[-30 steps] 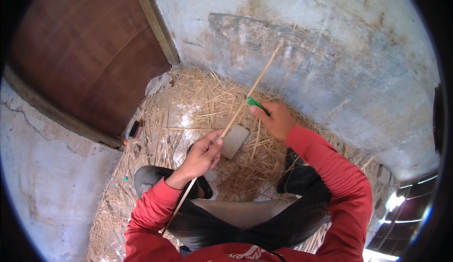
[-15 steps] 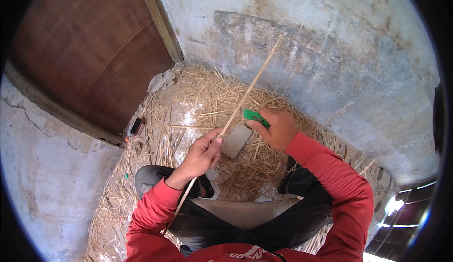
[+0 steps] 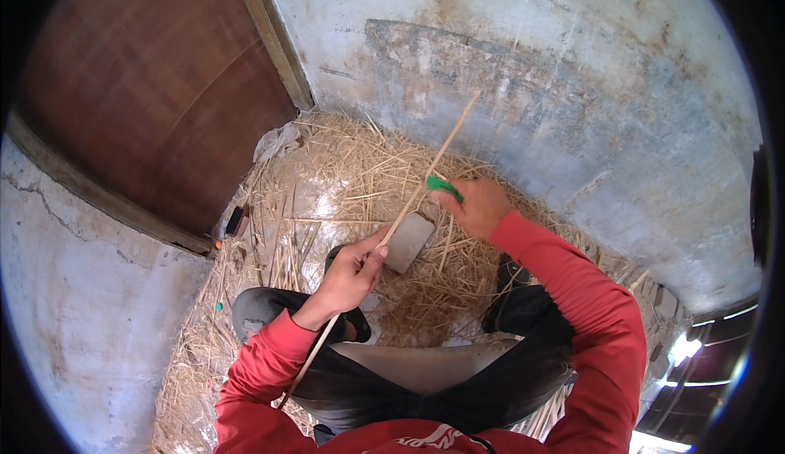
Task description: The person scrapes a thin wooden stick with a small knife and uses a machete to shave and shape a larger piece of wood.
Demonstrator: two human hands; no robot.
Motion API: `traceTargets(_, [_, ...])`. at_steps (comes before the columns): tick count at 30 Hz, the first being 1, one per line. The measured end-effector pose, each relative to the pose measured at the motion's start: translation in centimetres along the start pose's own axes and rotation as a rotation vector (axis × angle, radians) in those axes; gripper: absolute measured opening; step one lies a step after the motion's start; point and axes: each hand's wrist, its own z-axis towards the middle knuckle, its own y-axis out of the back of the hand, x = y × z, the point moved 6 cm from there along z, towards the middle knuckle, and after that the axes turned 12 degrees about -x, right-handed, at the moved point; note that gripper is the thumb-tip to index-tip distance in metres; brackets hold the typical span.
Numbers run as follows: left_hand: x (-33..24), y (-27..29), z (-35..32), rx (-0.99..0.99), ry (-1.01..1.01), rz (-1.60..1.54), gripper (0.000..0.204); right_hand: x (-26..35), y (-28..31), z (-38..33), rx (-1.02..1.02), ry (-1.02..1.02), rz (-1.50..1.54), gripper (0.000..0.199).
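Observation:
A long, thin, pale stick point(image 3: 450, 139) slants from beside my left forearm up toward the wall. My left hand point(image 3: 347, 277) is closed round it near its middle, with the thumb on top. In my right hand point(image 3: 484, 209) is a green utility knife point(image 3: 444, 189), gripped in a closed fist. The knife's front end is at the stick, beyond my left hand; its blade is too small to make out. Below the knife lies a grey block point(image 3: 410, 244) on the straw, just right of my left fingertips.
Loose straw and shavings point(image 3: 343, 156) cover the floor between my legs and the stained wall point(image 3: 556, 119). A brown door point(image 3: 155, 86) stands at the left. Near its foot lie a small dark object point(image 3: 235, 221) and a crumpled pale cloth or bag point(image 3: 276, 142).
The stick's far tip has dropped lower and nearer to me. My right hand has shifted slightly up and left, bringing the knife from beside the stick onto it.

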Motion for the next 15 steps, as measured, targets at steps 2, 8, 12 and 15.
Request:
traceTargets(2, [1.4, 0.0, -1.0, 0.072, -0.031, 0.064, 0.046, -7.5, 1.7, 1.9, -0.113, -0.144, -0.118, 0.059])
traceTargets(8, [2.7, 3.3, -3.8, 0.059, 0.121, -0.257, 0.043, -32.5, 14.0, -7.7, -0.729, -0.704, -0.32, 0.074])
traceTargets(12, [0.4, 2.2, -1.5, 0.07, 0.169, -0.424, 0.045, -24.7, 13.3, -5.8, -0.579, -0.593, 0.005, 0.062])
traceTargets(15, [-0.6, 0.7, -0.6, 0.079, 0.138, -0.439, 0.048, -14.0, 13.4, -3.1, -0.572, -0.448, 0.241, 0.051])
